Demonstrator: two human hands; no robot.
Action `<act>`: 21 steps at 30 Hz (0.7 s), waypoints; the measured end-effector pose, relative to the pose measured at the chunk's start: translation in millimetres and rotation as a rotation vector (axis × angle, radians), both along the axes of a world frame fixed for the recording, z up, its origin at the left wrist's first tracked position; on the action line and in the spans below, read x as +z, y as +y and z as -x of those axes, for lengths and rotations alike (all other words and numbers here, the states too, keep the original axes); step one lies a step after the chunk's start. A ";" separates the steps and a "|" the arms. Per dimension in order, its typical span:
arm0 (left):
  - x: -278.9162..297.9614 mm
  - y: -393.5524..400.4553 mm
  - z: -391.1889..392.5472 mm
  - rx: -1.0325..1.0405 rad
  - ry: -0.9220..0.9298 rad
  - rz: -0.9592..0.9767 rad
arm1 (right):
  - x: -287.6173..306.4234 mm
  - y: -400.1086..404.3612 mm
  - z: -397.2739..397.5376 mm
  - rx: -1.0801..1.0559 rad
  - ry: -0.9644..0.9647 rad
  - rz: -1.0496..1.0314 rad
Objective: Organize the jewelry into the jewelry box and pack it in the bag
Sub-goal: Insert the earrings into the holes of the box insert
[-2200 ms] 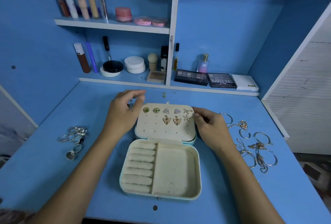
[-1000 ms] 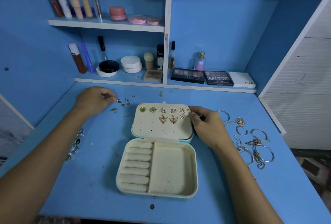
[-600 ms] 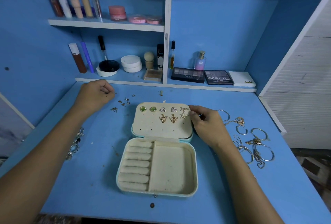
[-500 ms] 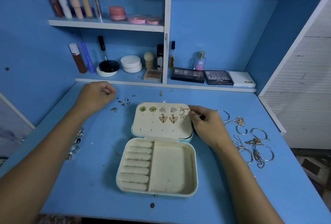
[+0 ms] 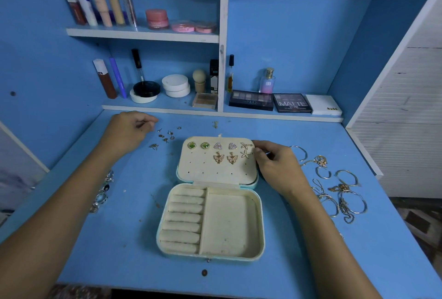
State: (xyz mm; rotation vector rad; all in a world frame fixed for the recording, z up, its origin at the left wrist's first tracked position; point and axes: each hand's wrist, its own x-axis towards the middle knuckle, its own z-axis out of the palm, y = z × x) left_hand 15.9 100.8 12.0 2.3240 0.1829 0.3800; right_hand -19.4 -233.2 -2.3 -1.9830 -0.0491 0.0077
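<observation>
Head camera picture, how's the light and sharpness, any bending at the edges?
Head view: dim, bluish, even light; soft shadows under the jewelry box; earrings on its lid fairly sharp; wide-angle bending curves the shelf and the forearms toward the edges; no strong glare.

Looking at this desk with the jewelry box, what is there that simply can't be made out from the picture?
Head view only:
- Whether the left hand pinches an earring: its curled fingers hide it.
- What the right hand grips at the jewelry box lid edge: fingers cover it.
- The loose earrings: too small to tell their designs.
- The rings: partly hidden behind the left forearm.
- The bag: not in view.
</observation>
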 end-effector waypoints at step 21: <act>19.0 -79.0 61.6 -0.235 -0.119 0.263 | 1.9 0.2 2.1 0.006 -0.010 -0.020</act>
